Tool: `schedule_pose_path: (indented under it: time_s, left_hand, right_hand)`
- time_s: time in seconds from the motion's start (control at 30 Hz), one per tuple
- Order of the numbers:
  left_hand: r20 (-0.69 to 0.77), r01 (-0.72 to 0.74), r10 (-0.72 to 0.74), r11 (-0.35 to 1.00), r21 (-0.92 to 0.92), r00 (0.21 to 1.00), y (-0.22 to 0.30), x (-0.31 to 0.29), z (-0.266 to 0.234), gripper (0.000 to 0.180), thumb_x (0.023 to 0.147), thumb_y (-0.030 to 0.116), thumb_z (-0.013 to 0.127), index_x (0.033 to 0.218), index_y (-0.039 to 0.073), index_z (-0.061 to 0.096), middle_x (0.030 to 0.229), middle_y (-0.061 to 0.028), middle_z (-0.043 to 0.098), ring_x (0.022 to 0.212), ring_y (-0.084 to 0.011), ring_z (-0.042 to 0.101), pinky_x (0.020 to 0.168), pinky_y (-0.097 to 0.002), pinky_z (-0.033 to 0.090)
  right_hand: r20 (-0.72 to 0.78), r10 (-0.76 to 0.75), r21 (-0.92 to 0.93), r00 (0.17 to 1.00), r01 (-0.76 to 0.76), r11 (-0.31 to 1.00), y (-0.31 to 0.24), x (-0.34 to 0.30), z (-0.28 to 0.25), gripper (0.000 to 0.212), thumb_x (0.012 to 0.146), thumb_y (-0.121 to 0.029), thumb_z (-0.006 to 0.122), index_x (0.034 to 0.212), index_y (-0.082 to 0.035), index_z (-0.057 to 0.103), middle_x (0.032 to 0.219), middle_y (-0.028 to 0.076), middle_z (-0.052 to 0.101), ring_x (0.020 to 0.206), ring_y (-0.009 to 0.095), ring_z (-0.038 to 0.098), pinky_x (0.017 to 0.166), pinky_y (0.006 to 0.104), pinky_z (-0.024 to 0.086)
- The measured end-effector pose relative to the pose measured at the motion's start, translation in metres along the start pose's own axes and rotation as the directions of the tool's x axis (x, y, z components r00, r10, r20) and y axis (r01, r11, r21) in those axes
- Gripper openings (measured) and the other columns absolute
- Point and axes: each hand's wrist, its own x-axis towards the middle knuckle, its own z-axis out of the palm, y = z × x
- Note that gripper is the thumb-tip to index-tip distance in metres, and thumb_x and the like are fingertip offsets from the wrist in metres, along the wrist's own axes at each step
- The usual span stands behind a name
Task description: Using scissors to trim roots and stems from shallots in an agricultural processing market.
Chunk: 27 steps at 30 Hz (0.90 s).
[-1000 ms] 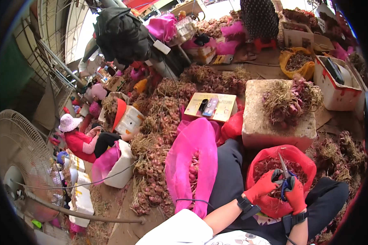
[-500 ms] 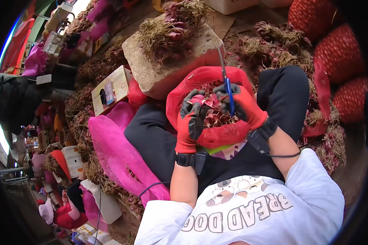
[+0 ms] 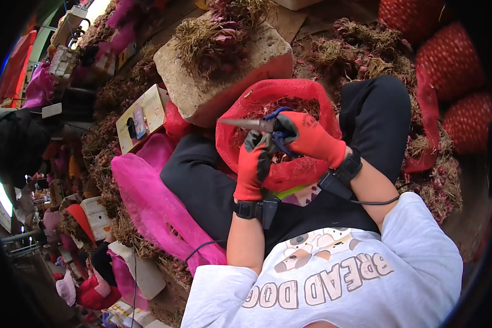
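Note:
Both my hands wear red gloves with black palms and meet over a red mesh bag (image 3: 311, 89) held between my legs. My right hand (image 3: 310, 138) is closed on a pair of scissors with blue handles (image 3: 279, 113). The closed blades point left, across the fingertips of my left hand (image 3: 254, 162). Those left fingers are curled together just below the blades, and whatever they hold is hidden. Reddish-purple shallots (image 3: 296, 104) with dry skins and stalk bits lie inside the bag.
Beyond the bag stands a foam block (image 3: 175, 71) topped with a bunch of dried shallots (image 3: 224, 41). A box lid (image 3: 153, 109) with a phone lies left of it, above pink netting (image 3: 147, 188). Full red mesh sacks (image 3: 451, 60) stand at the right. More shallots cover the ground around.
The scissors have swung from pointing away to pointing left over my left hand. My right hand has moved closer to the left. The pink-red shallot in my left fingers no longer shows.

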Motion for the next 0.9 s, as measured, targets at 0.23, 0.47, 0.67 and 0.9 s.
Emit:
schedule_pose_path:
  time_s: [0.23,0.47,0.67,0.9]
  left_hand:
    - [0.017,0.363,-0.415,0.774,-0.518,0.91,0.014,0.003,0.007,0.011,0.094,0.016,0.051,0.099,0.007,0.056,0.088,-0.0024,0.058,0.068,-0.0116,0.055,0.058,-0.0208,0.047]
    - [0.262,0.203,-0.79,-0.177,-0.963,0.554,0.034,0.018,0.0,0.03,0.093,0.039,0.053,0.095,0.009,0.056,0.083,-0.0003,0.057,0.071,-0.0109,0.057,0.062,-0.0221,0.049]
    - [0.195,0.222,-0.816,-0.084,-0.971,0.545,0.038,0.018,0.003,0.027,0.092,0.037,0.056,0.091,0.01,0.056,0.081,-0.0015,0.056,0.074,-0.0131,0.057,0.068,-0.0245,0.05]
    - [0.299,-0.069,-0.521,-0.574,-0.816,0.799,0.046,0.018,0.012,0.021,0.094,0.028,0.055,0.085,0.009,0.057,0.08,-0.0007,0.055,0.075,-0.0128,0.054,0.077,-0.0267,0.049]
  right_hand:
    - [-0.043,0.327,0.279,0.944,-0.303,0.911,-0.001,-0.003,0.005,0.028,0.076,-0.007,0.065,0.102,0.0,0.058,0.084,0.01,0.063,0.078,0.022,0.063,0.069,0.0306,0.05]
    - [-0.009,0.4,0.875,0.917,-0.186,0.446,0.007,-0.002,-0.014,0.029,0.079,-0.007,0.063,0.106,0.002,0.058,0.095,0.009,0.063,0.083,0.014,0.063,0.071,0.0253,0.053]
    - [-0.134,0.452,0.617,0.882,-0.283,0.735,0.007,0.0,-0.003,0.026,0.078,-0.004,0.063,0.103,0.001,0.059,0.092,0.004,0.064,0.082,0.011,0.061,0.074,0.0245,0.051]
    - [-0.297,0.476,0.541,0.828,-0.265,0.798,0.012,0.006,0.01,0.018,0.08,-0.001,0.062,0.098,0.0,0.06,0.087,0.002,0.064,0.079,0.009,0.06,0.073,0.0245,0.05]
